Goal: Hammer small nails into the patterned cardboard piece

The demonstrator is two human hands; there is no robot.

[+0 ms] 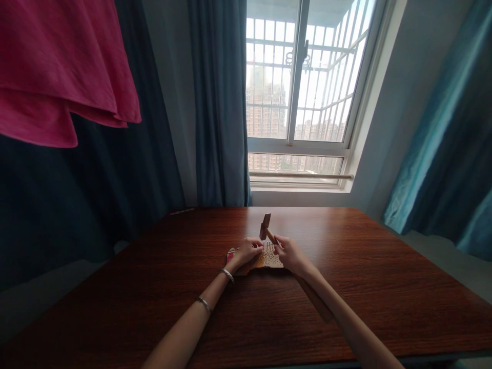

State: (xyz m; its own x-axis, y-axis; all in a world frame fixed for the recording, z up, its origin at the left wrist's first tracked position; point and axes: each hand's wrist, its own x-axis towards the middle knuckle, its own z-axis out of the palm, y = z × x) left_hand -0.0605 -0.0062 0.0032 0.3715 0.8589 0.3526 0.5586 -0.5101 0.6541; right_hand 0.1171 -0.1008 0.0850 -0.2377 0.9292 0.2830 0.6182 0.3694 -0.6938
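A small wooden board point(271, 261) with rows of dots and several thin upright pins lies near the middle of the dark wooden table point(154, 287). My right hand point(289, 252) is closed round the handle of a small hammer point(265, 227), whose head is raised just above the board. My left hand point(248, 250) rests on the board's left side, fingers pinched together at the pins; what they hold is too small to make out. Two bracelets circle my left forearm.
A pink cloth point(57, 72) hangs at the upper left. Blue curtains point(219, 102) frame a barred window point(303, 87) behind the table. A thin dark object point(182, 210) lies at the table's far left edge.
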